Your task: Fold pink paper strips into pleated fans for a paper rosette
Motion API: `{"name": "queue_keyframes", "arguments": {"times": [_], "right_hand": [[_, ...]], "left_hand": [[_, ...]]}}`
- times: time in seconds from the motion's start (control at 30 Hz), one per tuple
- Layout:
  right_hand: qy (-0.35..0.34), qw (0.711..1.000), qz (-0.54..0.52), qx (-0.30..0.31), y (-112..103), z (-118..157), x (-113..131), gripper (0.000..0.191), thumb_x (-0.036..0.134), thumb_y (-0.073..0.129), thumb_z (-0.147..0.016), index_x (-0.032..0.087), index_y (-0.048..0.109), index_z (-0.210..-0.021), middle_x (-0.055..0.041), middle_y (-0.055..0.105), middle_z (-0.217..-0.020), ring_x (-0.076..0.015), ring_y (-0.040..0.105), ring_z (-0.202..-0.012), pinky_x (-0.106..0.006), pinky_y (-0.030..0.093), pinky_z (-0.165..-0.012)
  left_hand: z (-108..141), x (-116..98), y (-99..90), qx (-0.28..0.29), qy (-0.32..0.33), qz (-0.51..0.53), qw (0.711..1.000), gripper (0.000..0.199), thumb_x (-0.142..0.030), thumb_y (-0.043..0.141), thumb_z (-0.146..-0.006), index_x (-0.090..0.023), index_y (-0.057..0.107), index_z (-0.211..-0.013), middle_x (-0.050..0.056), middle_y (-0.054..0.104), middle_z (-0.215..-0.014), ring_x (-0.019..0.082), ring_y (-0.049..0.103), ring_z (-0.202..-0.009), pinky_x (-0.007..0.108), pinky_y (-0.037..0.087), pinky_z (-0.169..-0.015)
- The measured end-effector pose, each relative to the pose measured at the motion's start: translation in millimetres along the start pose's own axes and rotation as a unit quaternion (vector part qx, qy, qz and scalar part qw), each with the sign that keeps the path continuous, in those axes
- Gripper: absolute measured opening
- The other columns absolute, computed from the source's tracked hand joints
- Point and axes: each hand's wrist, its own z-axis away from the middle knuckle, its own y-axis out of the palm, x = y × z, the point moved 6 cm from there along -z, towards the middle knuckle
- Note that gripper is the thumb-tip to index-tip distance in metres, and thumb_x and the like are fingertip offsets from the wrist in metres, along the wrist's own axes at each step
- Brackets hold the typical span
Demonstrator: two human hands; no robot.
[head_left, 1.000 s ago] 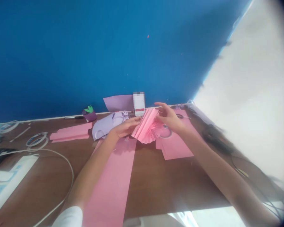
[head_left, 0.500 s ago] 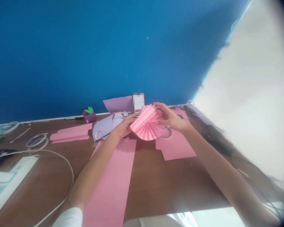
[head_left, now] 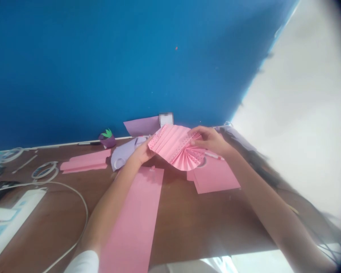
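Note:
Above the table I hold a pleated pink paper fan [head_left: 174, 146] with rows of small dark dots along some folds. At its left edge my left hand [head_left: 144, 151] grips it, the fingertips partly hidden behind the paper. My right hand [head_left: 208, 140] pinches the fan's right side between thumb and fingers. Lower right, its pleats spread into a rounded shape; the left part is stretched wider. Beneath it to the right lie pink paper sheets [head_left: 216, 178] with a red-and-white pen [head_left: 214, 155]. A long pink sheet [head_left: 139, 220] runs under my left forearm.
Folded pink paper [head_left: 86, 161] and a lavender paper piece [head_left: 125, 151] lie to the left. Near the blue wall [head_left: 130, 68] stands a small purple pot with green leaves [head_left: 107, 138]. A white power strip [head_left: 14, 223], a looping cable [head_left: 83, 204] and tape rings [head_left: 44, 170] occupy the left side.
My hands have drawn apart slightly, and the fan is stretched wider, its left part showing more dotted folds. My right hand has shifted a little right, uncovering the pen.

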Motion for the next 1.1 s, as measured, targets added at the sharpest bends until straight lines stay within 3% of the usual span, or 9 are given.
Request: {"name": "queue_keyframes", "arguments": {"times": [0.13,0.33,0.53,0.73,0.87,0.93,1.0,1.03,1.1], "right_hand": [[0.018,0.998,0.042,0.035,0,3,6,0.033,0.041,0.080,-0.071,0.023,0.073,-0.099,-0.0062,0.069,-0.107,-0.0236,0.066,-0.095,-0.045,0.057,-0.087],[0.016,0.997,0.048,0.053,-2,5,9,0.033,0.037,0.074,-0.078,0.024,0.070,-0.108,-0.0067,0.067,-0.111,-0.0231,0.066,-0.095,-0.043,0.057,-0.084],[0.019,0.998,0.032,0.048,1,6,9,0.027,0.035,0.074,-0.077,0.024,0.068,-0.101,-0.0044,0.068,-0.099,-0.0219,0.066,-0.088,-0.043,0.058,-0.079],[0.011,0.995,0.095,0.015,-1,4,6,0.021,0.034,0.072,-0.078,0.024,0.067,-0.095,-0.0039,0.069,-0.093,-0.0192,0.064,-0.077,-0.037,0.055,-0.068],[-0.003,0.993,0.121,-0.004,-2,3,5,0.019,0.038,0.071,-0.078,0.023,0.068,-0.089,-0.0038,0.069,-0.087,-0.0180,0.061,-0.072,-0.034,0.051,-0.063],[-0.018,0.991,0.131,-0.015,-3,3,5,0.019,0.039,0.070,-0.079,0.022,0.068,-0.086,-0.0041,0.068,-0.086,-0.0180,0.061,-0.073,-0.033,0.050,-0.064],[-0.032,0.990,0.135,-0.031,-3,2,5,0.018,0.039,0.070,-0.079,0.022,0.067,-0.084,-0.0041,0.068,-0.086,-0.0175,0.059,-0.072,-0.033,0.049,-0.065],[-0.038,0.990,0.134,-0.039,-4,2,4,0.018,0.039,0.069,-0.080,0.022,0.067,-0.083,-0.0039,0.067,-0.086,-0.0171,0.058,-0.072,-0.033,0.048,-0.065],[-0.051,0.990,0.124,-0.047,-3,0,2,0.015,0.037,0.068,-0.081,0.022,0.066,-0.082,-0.0032,0.066,-0.084,-0.0168,0.057,-0.072,-0.033,0.047,-0.066]], "left_hand": [[-4,1,-3.7,0.008,0.000,0.001,1.000,0.034,-0.037,0.068,-0.085,-0.014,0.066,-0.111,0.005,0.072,-0.079,0.012,0.065,-0.064,0.022,0.056,-0.064],[-10,2,-11.4,0.012,-0.002,-0.040,0.999,0.034,-0.041,0.067,-0.085,-0.014,0.068,-0.106,0.007,0.072,-0.079,0.015,0.066,-0.065,0.026,0.056,-0.064],[1,-3,2.1,0.083,-0.002,-0.130,0.988,0.040,-0.042,0.067,-0.083,-0.015,0.069,-0.113,0.009,0.074,-0.094,0.020,0.070,-0.082,0.030,0.055,-0.073],[6,-8,5.7,0.057,0.064,-0.247,0.965,0.049,-0.042,0.073,-0.077,-0.019,0.066,-0.120,0.008,0.071,-0.106,0.019,0.067,-0.085,0.027,0.051,-0.067],[5,-10,5.6,0.020,0.097,-0.313,0.945,0.045,-0.044,0.071,-0.079,-0.021,0.065,-0.117,0.008,0.069,-0.110,0.018,0.065,-0.089,0.025,0.048,-0.071],[5,-13,7.4,-0.011,0.120,-0.350,0.929,0.039,-0.043,0.063,-0.085,-0.021,0.063,-0.117,0.009,0.068,-0.112,0.020,0.064,-0.094,0.028,0.048,-0.076],[11,-20,14.6,-0.053,0.183,-0.390,0.901,0.033,-0.040,0.054,-0.091,-0.022,0.061,-0.117,0.009,0.067,-0.114,0.022,0.062,-0.102,0.031,0.047,-0.084],[19,-26,22.5,-0.069,0.246,-0.416,0.873,0.030,-0.038,0.053,-0.091,-0.023,0.060,-0.117,0.009,0.065,-0.118,0.022,0.059,-0.108,0.032,0.045,-0.091],[38,-32,46.9,-0.064,0.362,-0.492,0.789,0.026,-0.036,0.055,-0.091,-0.024,0.061,-0.114,0.008,0.060,-0.122,0.023,0.053,-0.118,0.034,0.040,-0.100]]}}
